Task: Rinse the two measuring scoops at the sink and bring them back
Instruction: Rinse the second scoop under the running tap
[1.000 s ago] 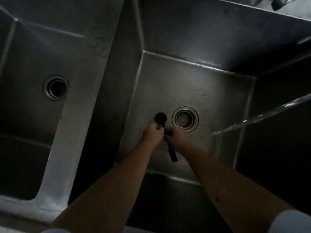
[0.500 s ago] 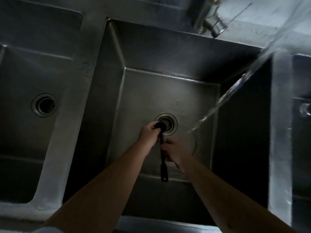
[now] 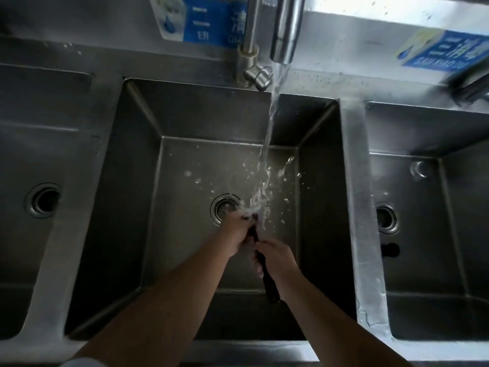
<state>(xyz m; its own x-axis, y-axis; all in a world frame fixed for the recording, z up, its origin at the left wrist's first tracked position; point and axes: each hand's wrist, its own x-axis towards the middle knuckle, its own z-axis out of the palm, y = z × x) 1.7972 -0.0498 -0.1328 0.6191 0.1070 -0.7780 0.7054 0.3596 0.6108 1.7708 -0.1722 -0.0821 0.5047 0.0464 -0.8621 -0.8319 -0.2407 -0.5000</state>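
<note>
A black long-handled measuring scoop [image 3: 267, 280] is held over the middle basin [image 3: 185, 168] of a steel sink. My right hand [image 3: 277, 256] grips its handle. My left hand [image 3: 238, 230] closes around the scoop's bowl end, which is hidden under my fingers and the splash. Water from the faucet spout [image 3: 285, 30] falls straight onto that end and sprays outward. A second dark scoop-like object [image 3: 391, 249] lies on the floor of the right basin; its shape is hard to make out.
The drain [image 3: 225, 207] sits just left of my hands. A left basin [image 3: 43, 200] and a right basin [image 3: 387, 217] flank the middle one, parted by steel dividers [image 3: 360, 207]. Blue labels [image 3: 201, 19] hang on the back wall.
The view tilted up to show the faucet. My hands moved the scoop's bowl end to the right into the water stream, which now splashes off it.
</note>
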